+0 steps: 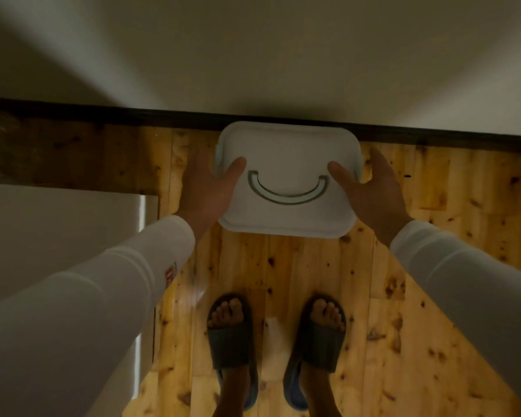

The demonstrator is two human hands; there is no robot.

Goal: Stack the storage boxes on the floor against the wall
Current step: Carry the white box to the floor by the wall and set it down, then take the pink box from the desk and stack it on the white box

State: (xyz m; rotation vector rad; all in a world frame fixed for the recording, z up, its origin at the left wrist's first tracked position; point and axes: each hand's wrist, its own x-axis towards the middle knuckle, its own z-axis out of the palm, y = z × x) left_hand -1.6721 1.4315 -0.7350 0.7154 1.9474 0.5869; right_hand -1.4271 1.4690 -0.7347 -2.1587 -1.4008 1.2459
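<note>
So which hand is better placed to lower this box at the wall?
Neither alone: the left hand and right hand grip opposite ends of the box, thumbs on the lid.

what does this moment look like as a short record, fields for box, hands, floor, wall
box: white storage box, lid on, curved handle lying flat, far edge at the wall
left hand: left hand on the box's left side, thumb on lid
right hand: right hand on its right side, thumb on lid
floor: wooden floor
wall: pale wall, dark skirting
stack below: hidden
</note>
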